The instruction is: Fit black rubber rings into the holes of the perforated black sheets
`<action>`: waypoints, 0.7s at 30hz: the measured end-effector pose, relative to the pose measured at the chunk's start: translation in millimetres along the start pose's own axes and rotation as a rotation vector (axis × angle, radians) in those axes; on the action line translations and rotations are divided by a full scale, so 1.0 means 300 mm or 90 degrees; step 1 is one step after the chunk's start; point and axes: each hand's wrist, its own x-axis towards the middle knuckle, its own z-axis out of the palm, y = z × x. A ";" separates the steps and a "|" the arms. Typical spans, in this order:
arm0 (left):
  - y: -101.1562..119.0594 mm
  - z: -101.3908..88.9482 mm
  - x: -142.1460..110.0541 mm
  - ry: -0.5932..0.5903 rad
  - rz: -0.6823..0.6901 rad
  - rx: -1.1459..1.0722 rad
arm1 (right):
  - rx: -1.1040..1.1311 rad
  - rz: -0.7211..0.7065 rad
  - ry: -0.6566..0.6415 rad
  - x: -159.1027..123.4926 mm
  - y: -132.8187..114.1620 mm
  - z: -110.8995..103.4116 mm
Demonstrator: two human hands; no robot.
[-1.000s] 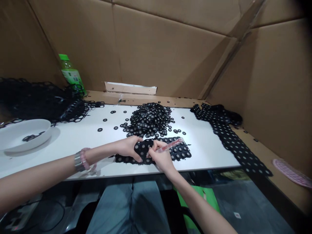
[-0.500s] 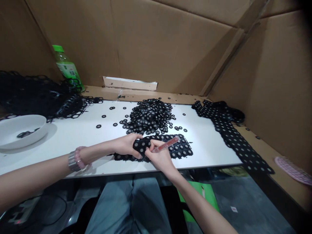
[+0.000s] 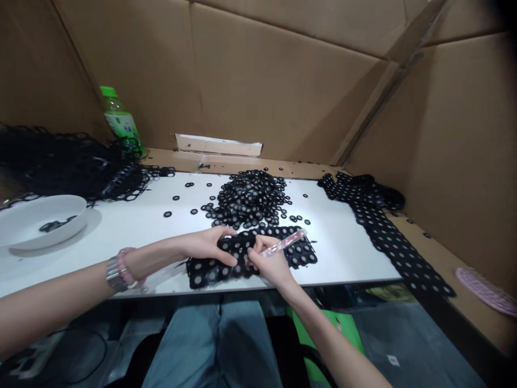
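Observation:
A black sheet point(image 3: 212, 274) dotted with round grey-centred rings lies near the front edge of the white tabletop. My left hand point(image 3: 212, 245) grips a raised fold of it between thumb and fingers. In my right hand point(image 3: 271, 262) is a clear pen-like stick point(image 3: 285, 242) with a reddish inside, held like a pen. Its lower tip is down at the sheet beside my left thumb, hidden by my fingers. Just beyond the sheet rises a heap of loose black rings point(image 3: 250, 196), with several more scattered around it.
At left stand a white bowl point(image 3: 64, 231) with a few black pieces in it, a tangle of black ring webbing point(image 3: 68, 167) and a green-capped bottle point(image 3: 123, 124). A long dotted black strip point(image 3: 388, 237) drapes over the right table edge. Cardboard walls point(image 3: 283, 81) enclose the back and right.
The near left part of the sheet now spreads closer to the table's front edge. Both hands stay on nearly the same spot, and the stick tilts slightly differently. The view shifts a little.

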 end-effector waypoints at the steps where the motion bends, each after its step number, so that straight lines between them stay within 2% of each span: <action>1: 0.008 0.002 -0.019 -0.021 -0.008 -0.013 | 0.062 0.046 -0.020 -0.005 -0.003 -0.011; 3: 0.020 0.007 -0.056 -0.068 -0.020 -0.030 | 0.149 0.111 -0.067 -0.020 -0.007 -0.027; 6: 0.017 0.007 -0.087 -0.105 -0.012 0.002 | 0.191 0.143 -0.110 -0.041 -0.012 -0.038; 9: -0.008 -0.005 -0.074 -0.091 0.006 0.063 | 0.178 0.165 -0.146 -0.042 -0.025 -0.040; 11: -0.028 -0.010 -0.052 -0.049 0.027 0.102 | 0.166 0.163 -0.175 -0.023 -0.036 -0.036; 13: -0.044 -0.008 -0.028 0.003 0.045 0.142 | 0.173 0.128 -0.148 0.011 -0.043 -0.025; 16: -0.059 0.005 -0.004 0.058 0.039 0.186 | 0.216 0.072 -0.024 0.079 -0.035 0.007; 18: -0.063 0.017 0.002 0.080 0.019 0.205 | 0.247 0.067 0.025 0.117 -0.017 0.031; 21: -0.068 0.031 -0.004 0.121 0.012 0.229 | 0.188 0.033 0.024 0.141 0.009 0.052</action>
